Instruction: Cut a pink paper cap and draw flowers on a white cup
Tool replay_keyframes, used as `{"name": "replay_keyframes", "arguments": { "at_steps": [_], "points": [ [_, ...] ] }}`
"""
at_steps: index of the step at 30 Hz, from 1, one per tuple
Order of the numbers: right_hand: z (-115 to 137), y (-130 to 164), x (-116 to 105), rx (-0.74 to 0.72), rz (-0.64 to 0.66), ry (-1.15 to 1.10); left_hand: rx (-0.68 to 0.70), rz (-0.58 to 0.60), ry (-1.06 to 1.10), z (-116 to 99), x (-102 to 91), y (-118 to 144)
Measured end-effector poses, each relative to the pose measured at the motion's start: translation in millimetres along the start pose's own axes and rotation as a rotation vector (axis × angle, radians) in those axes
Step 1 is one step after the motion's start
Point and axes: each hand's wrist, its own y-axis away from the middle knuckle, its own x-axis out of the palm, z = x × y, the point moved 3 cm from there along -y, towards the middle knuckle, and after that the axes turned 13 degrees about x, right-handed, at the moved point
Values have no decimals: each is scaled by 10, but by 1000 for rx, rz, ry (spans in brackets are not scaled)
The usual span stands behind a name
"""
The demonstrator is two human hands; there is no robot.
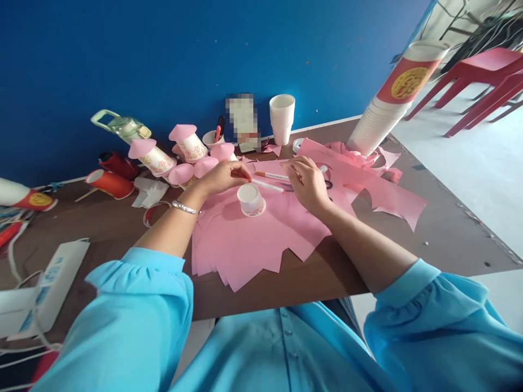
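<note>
The person's left hand (223, 177) pinches one end of a white pen (267, 185), fingers closed on it. The right hand (307, 182), at three o'clock, curls its fingers about the other end, perhaps the cap; that grip is partly hidden. An upturned paper cup (250, 200) stands on pink paper (245, 239) at six o'clock from the pen. Pulling straight along the pen, above the bench (429, 234), would likely keep the cup from being knocked.
</note>
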Motion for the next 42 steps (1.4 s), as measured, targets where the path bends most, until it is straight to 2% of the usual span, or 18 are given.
{"name": "replay_keyframes", "arguments": {
  "at_steps": [1,4,8,11,16,24,27,30,33,36,42],
  "points": [
    [-41,-19,11,-5,-3,125,-30,33,-43,19,7,26],
    [-120,-47,110,-7,118,453,-35,87,-133,23,38,71],
    [-119,-81,193,7,193,669,27,60,-182,12,115,58],
    [-97,-102,181,-1,189,710,37,-41,-198,21,165,42],
    [-75,-89,84,-37,38,619,91,-166,-248,15,167,66],
    [12,0,124,-121,251,737,134,-63,-272,122,241,90],
    [20,37,116,-171,279,791,194,-48,-214,136,312,115],
    [2,48,97,-183,249,846,238,-55,-223,128,361,127],
    [9,46,63,-158,148,809,268,-104,-249,82,369,118],
    [28,56,37,-126,75,649,285,-149,-178,13,358,103],
    [-14,58,72,-136,102,288,219,-134,17,-40,335,98]
  ]
}}
